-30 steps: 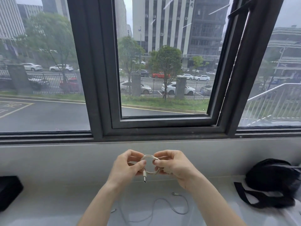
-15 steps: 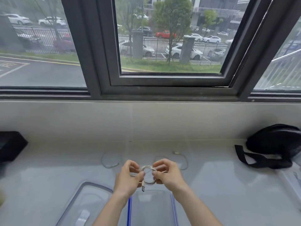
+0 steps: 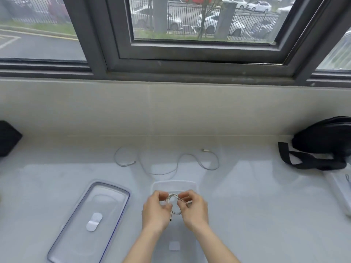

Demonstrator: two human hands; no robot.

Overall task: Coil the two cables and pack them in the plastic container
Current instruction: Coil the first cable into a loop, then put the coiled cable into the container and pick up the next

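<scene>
A small white coiled cable (image 3: 173, 204) is pinched between my left hand (image 3: 156, 211) and my right hand (image 3: 193, 209), one plug dangling below. Both hands hold it just above the open clear plastic container (image 3: 174, 184), whose far rim shows beyond my fingers. A second white cable (image 3: 176, 164) lies loose and uncoiled on the sill behind the container. The container's clear lid (image 3: 91, 221) with a blue seal rests flat to the left.
A black bag with a strap (image 3: 322, 145) sits at the right, a dark object (image 3: 7, 137) at the left edge. A white item (image 3: 341, 190) lies at the far right. The window wall rises behind the pale sill.
My view has tipped down from the window to the sill. The hands with the coiled cable have come down and now hover over the container, which has come into view with its lid.
</scene>
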